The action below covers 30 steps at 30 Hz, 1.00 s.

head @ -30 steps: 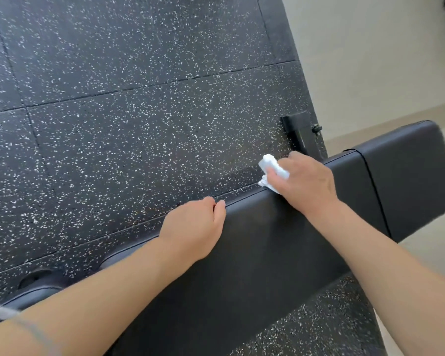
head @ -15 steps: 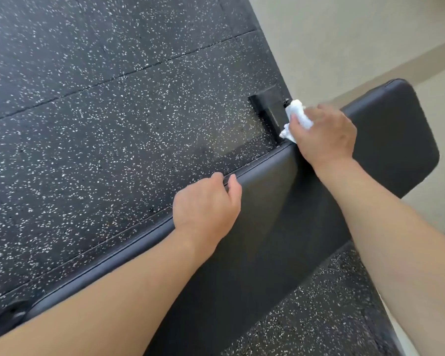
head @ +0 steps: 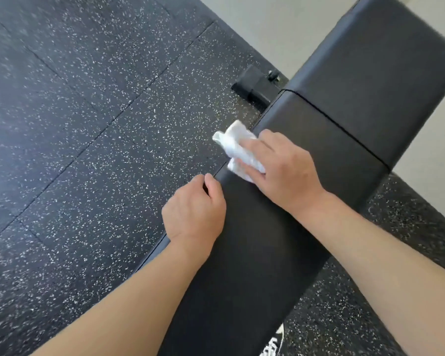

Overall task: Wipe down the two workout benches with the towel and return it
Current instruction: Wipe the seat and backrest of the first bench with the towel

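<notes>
Wiping bench (head: 280, 253) pad, head view | right hand (head: 285, 173) fingers pressing towel (head: 238, 149) on pad's left edge | left hand (head: 194, 209) fingers curled over that edge, bracing | next: probably wipe remaining pad.

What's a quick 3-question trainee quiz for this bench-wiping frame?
1. True or false: the left hand holds the towel.
2. Where is the towel? A) on the floor B) at the left edge of the bench C) on the far pad
3. Fill in: the left hand grips the bench's ____.

Key: 1 false, the right hand holds it. 2 B. 3 edge.
</notes>
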Tool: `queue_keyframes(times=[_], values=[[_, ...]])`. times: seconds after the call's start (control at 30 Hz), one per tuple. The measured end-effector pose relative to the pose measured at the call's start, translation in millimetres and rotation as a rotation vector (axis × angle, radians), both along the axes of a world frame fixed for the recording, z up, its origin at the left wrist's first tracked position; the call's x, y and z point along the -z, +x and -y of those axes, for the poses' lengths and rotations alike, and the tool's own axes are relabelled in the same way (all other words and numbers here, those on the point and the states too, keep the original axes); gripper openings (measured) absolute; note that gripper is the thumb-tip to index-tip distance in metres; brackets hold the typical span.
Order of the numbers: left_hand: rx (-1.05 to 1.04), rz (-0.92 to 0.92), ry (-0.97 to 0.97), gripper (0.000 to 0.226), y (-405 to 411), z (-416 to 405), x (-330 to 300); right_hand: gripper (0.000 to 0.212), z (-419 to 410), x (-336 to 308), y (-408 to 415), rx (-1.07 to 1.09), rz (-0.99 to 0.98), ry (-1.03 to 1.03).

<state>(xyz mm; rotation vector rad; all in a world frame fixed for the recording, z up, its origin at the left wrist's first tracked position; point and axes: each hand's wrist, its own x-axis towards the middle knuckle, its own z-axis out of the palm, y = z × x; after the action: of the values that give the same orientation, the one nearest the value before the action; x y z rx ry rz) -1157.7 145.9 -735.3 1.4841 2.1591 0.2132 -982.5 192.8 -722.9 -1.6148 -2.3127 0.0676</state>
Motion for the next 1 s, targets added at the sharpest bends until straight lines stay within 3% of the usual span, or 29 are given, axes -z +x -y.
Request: queue_keyframes(times=[0.13,0.2,0.3,0.53,0.6,0.73,0.87,1.0], values=[[-0.001,-0.042,-0.008,0.047,1,-2,0,0.039,-33,4,67,0.447,-0.091,0.019],[0.004,-0.062,-0.004,0.047,2,-2,-1,0.038,-29,7,77,0.568,-0.145,-0.006],[0.007,-0.092,0.007,0.048,2,-2,1,0.036,5,4,49,0.552,-0.178,-0.014],[0.008,-0.101,0.037,0.05,5,-1,0,0.027,107,10,14,0.256,-0.186,0.028],[0.014,-0.114,0.038,0.052,6,0,-2,0.028,111,11,29,0.339,-0.204,0.064],[0.031,-0.146,0.042,0.058,6,1,-1,0.029,98,14,75,0.707,-0.281,0.117],[0.051,-0.17,0.065,0.055,7,0,2,0.026,80,28,114,1.098,-0.571,0.132],[0.053,-0.195,0.048,0.058,5,0,2,0.025,78,29,113,1.261,-0.947,0.173]])
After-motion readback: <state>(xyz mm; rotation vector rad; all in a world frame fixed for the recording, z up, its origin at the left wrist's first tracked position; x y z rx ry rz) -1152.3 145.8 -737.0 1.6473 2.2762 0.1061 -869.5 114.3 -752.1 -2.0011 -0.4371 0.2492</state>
